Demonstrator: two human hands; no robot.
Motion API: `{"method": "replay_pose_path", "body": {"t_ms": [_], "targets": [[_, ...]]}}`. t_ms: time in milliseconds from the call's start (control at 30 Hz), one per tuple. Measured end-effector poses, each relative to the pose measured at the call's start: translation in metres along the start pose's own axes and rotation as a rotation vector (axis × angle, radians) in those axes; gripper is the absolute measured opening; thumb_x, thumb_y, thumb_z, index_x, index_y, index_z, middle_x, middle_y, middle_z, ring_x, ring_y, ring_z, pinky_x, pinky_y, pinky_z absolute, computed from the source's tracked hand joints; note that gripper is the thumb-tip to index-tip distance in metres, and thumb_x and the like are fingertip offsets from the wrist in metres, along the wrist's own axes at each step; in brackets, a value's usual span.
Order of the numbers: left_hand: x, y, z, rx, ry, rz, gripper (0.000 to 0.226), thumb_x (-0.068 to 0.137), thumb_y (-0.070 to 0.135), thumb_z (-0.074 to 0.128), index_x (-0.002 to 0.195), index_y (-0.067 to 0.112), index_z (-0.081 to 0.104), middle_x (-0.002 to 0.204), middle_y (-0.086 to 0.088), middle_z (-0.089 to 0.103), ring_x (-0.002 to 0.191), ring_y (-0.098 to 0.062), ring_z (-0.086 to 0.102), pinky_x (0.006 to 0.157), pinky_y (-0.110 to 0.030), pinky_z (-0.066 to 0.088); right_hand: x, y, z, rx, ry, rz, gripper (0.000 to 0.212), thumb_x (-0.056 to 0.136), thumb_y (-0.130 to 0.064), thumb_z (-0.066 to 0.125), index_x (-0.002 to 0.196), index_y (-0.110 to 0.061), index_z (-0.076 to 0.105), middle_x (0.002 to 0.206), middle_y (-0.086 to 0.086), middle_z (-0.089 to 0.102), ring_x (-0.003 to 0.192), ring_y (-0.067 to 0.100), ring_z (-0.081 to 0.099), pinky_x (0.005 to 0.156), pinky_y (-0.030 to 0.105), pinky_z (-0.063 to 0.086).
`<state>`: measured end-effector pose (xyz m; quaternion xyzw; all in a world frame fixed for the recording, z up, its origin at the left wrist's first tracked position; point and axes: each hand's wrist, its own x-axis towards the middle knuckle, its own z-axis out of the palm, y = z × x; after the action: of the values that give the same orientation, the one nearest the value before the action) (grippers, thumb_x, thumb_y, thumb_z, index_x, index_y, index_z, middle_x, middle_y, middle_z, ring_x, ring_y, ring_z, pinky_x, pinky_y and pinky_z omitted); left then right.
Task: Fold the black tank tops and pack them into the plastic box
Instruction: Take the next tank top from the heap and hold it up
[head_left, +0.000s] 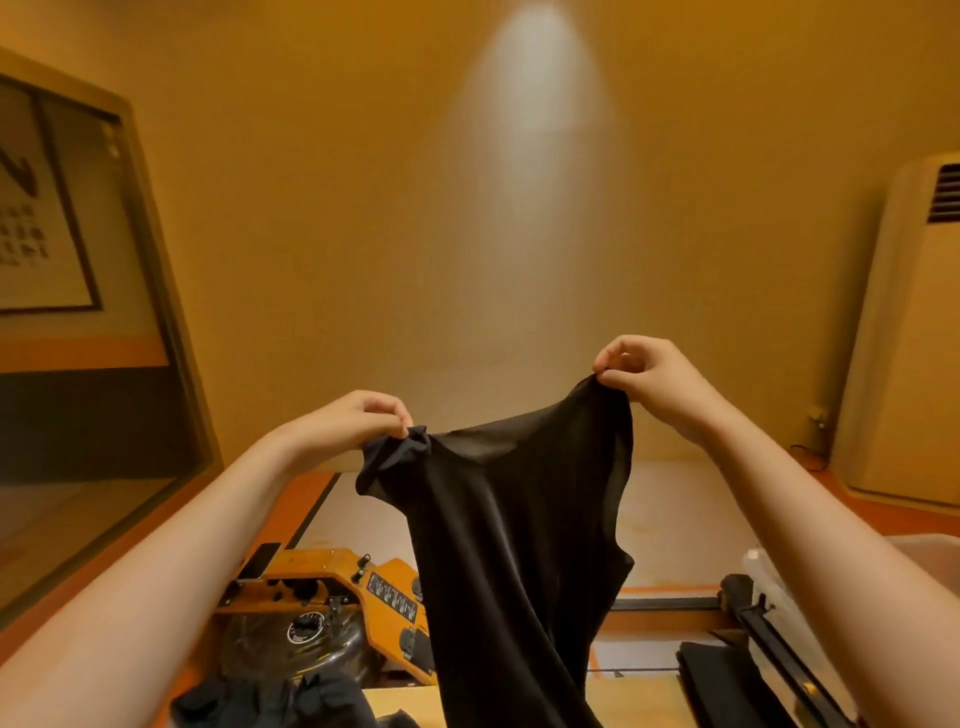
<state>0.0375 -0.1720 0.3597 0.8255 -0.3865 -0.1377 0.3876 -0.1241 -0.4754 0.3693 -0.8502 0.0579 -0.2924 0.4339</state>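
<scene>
Tank top (519, 545), black, hangs in the air between both hands, its length dropping straight below the fingertips. Left hand (371, 415) pinches one bunched shoulder strap between curled thumb and fingers (402, 422). Right hand (647, 376) pinches the other strap, held a little higher. Below the left fingers, more black garments (270, 699) lie heaped near a wooden machine (322, 582). Below the right fingers sits a folded black stack (719, 673), with the pale plastic box (927, 545) further right.
</scene>
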Motion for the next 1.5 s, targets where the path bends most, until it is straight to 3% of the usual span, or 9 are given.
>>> {"method": "replay_pose_path", "body": {"t_ms": [133, 300, 533, 667, 833, 1067, 1233, 1400, 1500], "targets": [[0.007, 0.026, -0.019, -0.048, 0.005, 0.023, 0.005, 0.078, 0.016, 0.063, 0.078, 0.011, 0.062, 0.075, 0.000, 0.059, 0.070, -0.009, 0.053, 0.063, -0.019, 0.042, 0.016, -0.017, -0.014, -0.029, -0.021, -0.044, 0.008, 0.091, -0.009, 0.064, 0.090, -0.017, 0.065, 0.091, 0.001, 0.070, 0.087, 0.012, 0.065, 0.077, 0.024, 0.049], [0.014, 0.057, -0.035, -0.084, 0.010, 0.022, 0.012, 0.084, -0.001, 0.067, 0.085, 0.009, 0.061, 0.071, 0.003, 0.060, 0.063, 0.000, 0.058, 0.054, -0.010, 0.042, 0.025, -0.031, -0.026, -0.023, -0.029, -0.058, 0.010, 0.086, -0.006, 0.069, 0.090, -0.015, 0.065, 0.087, 0.000, 0.069, 0.085, 0.013, 0.065, 0.077, 0.023, 0.049], [0.013, 0.071, -0.058, 0.016, 0.087, 0.089, 0.015, 0.087, 0.011, 0.069, 0.100, 0.005, 0.071, 0.100, -0.008, 0.072, 0.094, -0.016, 0.067, 0.080, -0.024, 0.053, 0.016, -0.042, -0.047, -0.045, -0.174, -0.071, 0.024, 0.080, -0.005, 0.075, 0.098, -0.020, 0.068, 0.092, -0.004, 0.071, 0.087, 0.006, 0.068, 0.074, 0.017, 0.050], [0.011, 0.073, -0.065, 0.106, 0.179, 0.124, 0.012, 0.088, 0.015, 0.068, 0.098, 0.010, 0.074, 0.100, -0.008, 0.072, 0.096, -0.020, 0.065, 0.088, -0.035, 0.051, 0.012, -0.040, -0.057, -0.273, -0.240, -0.055, 0.020, 0.083, -0.013, 0.074, 0.100, -0.022, 0.072, 0.096, -0.012, 0.070, 0.090, 0.000, 0.065, 0.071, 0.011, 0.046], [0.009, 0.079, -0.059, 0.066, 0.294, 0.194, 0.007, 0.091, 0.014, 0.064, 0.094, 0.011, 0.069, 0.091, -0.005, 0.070, 0.086, -0.015, 0.063, 0.080, -0.030, 0.049, 0.015, -0.024, -0.057, -0.498, -0.180, -0.039, 0.005, 0.088, -0.017, 0.068, 0.093, -0.018, 0.069, 0.091, -0.005, 0.067, 0.086, 0.011, 0.062, 0.063, 0.015, 0.041], [0.013, 0.088, -0.045, 0.054, 0.401, 0.248, 0.012, 0.099, 0.024, 0.052, 0.100, 0.014, 0.059, 0.089, 0.001, 0.062, 0.078, -0.013, 0.052, 0.064, -0.026, 0.039, 0.019, -0.025, -0.042, -0.320, 0.021, -0.090, 0.013, 0.102, -0.014, 0.040, 0.103, -0.017, 0.053, 0.097, 0.000, 0.058, 0.085, 0.021, 0.054, 0.065, 0.029, 0.039], [0.013, 0.088, -0.041, 0.069, 0.496, 0.282, 0.011, 0.101, 0.025, 0.047, 0.099, 0.018, 0.055, 0.086, -0.001, 0.058, 0.073, -0.012, 0.049, 0.062, -0.027, 0.037, 0.018, -0.029, -0.041, -0.296, 0.174, -0.222, 0.019, 0.100, -0.016, 0.048, 0.113, -0.013, 0.061, 0.108, -0.004, 0.061, 0.100, 0.011, 0.055, 0.073, 0.020, 0.040], [0.013, 0.091, -0.031, 0.039, 0.595, 0.271, 0.018, 0.099, 0.030, 0.051, 0.098, 0.014, 0.060, 0.081, -0.004, 0.062, 0.070, -0.013, 0.055, 0.059, -0.026, 0.040, 0.019, -0.033, -0.050, -0.225, 0.304, -0.309, 0.013, 0.094, -0.023, 0.060, 0.096, -0.013, 0.068, 0.092, 0.000, 0.068, 0.086, 0.014, 0.062, 0.067, 0.025, 0.046], [0.013, 0.090, -0.026, 0.048, 0.583, 0.278, 0.019, 0.097, 0.030, 0.055, 0.094, 0.014, 0.064, 0.089, -0.009, 0.067, 0.081, -0.019, 0.062, 0.068, -0.030, 0.045, 0.017, -0.032, -0.054, -0.215, 0.289, -0.335, 0.019, 0.094, -0.029, 0.060, 0.084, -0.015, 0.068, 0.079, -0.001, 0.067, 0.074, 0.011, 0.061, 0.061, 0.028, 0.047]]}}
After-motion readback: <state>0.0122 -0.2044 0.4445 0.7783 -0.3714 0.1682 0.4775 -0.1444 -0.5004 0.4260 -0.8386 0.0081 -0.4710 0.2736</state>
